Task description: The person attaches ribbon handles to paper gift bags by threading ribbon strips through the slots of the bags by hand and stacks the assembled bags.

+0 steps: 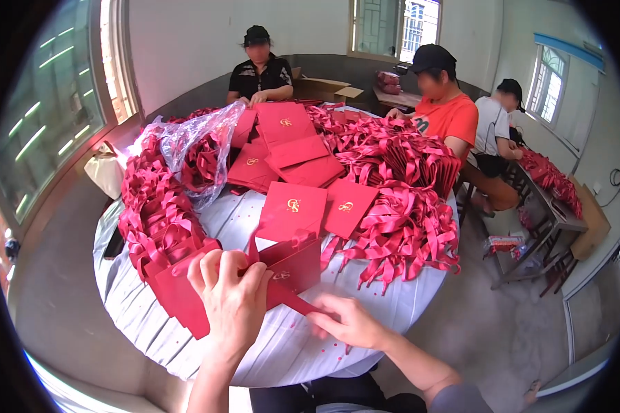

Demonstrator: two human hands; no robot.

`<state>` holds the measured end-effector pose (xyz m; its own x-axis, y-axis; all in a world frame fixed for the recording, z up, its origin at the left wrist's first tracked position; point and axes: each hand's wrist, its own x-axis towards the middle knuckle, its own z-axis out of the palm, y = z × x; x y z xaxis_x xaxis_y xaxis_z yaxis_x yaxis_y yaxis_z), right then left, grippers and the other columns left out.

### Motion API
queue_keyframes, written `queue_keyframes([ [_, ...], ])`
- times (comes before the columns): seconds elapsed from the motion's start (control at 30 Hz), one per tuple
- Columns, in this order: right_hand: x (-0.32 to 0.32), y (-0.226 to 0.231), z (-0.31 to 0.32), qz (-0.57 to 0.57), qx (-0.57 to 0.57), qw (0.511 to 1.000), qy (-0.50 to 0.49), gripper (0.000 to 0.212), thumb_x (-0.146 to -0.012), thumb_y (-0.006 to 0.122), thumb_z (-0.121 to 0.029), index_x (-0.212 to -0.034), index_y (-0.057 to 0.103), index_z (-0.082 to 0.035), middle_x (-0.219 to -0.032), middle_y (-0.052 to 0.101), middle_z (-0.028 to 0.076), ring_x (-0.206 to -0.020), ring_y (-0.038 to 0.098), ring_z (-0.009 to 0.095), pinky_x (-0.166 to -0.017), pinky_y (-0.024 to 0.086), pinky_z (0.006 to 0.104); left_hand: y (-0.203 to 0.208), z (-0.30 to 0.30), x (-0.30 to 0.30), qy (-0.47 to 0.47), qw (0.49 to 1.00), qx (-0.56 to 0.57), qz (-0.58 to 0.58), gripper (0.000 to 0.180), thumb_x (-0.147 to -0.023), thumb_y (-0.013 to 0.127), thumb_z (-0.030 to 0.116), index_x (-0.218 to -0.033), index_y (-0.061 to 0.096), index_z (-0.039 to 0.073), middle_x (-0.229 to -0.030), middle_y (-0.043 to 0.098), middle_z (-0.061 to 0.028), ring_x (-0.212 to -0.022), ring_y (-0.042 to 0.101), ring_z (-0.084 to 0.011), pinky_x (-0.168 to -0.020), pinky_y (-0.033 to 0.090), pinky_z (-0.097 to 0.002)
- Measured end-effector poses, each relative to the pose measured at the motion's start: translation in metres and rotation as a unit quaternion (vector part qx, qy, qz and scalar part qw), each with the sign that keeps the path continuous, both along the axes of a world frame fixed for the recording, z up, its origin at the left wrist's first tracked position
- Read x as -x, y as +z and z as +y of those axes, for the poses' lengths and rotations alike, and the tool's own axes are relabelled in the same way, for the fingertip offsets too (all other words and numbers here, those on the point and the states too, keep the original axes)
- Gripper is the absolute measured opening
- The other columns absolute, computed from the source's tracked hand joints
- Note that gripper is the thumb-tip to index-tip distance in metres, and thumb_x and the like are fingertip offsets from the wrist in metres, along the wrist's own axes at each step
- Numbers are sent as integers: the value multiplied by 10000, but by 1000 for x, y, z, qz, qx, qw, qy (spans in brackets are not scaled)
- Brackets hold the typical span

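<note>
A red paper gift bag with a gold emblem stands tilted near the front of the round table. My left hand is closed at its left side, pinching a red ribbon whose loop rises above the fingers. A wide strip of red ribbon stretches from beside the bag to my right hand, which grips its end; those fingertips are slightly blurred. Under and left of my left hand lie stacked red bags. Flat red bags lie just beyond the held one.
Ribboned bags are heaped at the left and right of the white-covered table. Clear plastic wrap lies over the left heap. Two people sit around the table; another works at a side table at right.
</note>
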<state>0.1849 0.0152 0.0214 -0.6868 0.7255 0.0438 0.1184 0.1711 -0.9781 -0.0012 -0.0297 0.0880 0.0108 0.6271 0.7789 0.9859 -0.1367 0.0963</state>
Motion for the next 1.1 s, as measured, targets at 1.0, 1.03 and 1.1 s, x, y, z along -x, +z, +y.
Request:
queue_keyframes([
  [1.0, -56, 2, 12, 408, 27, 899, -155, 133, -871, 634, -76, -964, 590, 8, -898, 647, 115, -771, 618, 176, -735, 495, 297, -8, 33, 0, -82, 994, 65, 9, 83, -810, 626, 127, -880, 618, 82, -725, 621, -33, -711, 550, -207, -707, 354, -346],
  [1.03, -54, 2, 14, 425, 14, 894, -143, 143, -876, 635, -101, -966, 592, 2, -947, 647, 120, -831, 628, 196, -792, 496, 315, -8, 33, 0, -89, 995, 55, 3, 73, -811, 624, 123, -872, 615, 83, -722, 622, -33, -712, 549, -207, -707, 353, -345],
  [1.1, -42, 16, 10, 443, 27, 880, -169, 142, -886, 624, -118, -970, 591, -8, -985, 642, 124, -890, 629, 226, -848, 487, 348, -10, 35, 1, -94, 994, 50, -3, 85, -812, 621, 116, -890, 625, 85, -717, 628, -36, -690, 562, -201, -699, 349, -340],
])
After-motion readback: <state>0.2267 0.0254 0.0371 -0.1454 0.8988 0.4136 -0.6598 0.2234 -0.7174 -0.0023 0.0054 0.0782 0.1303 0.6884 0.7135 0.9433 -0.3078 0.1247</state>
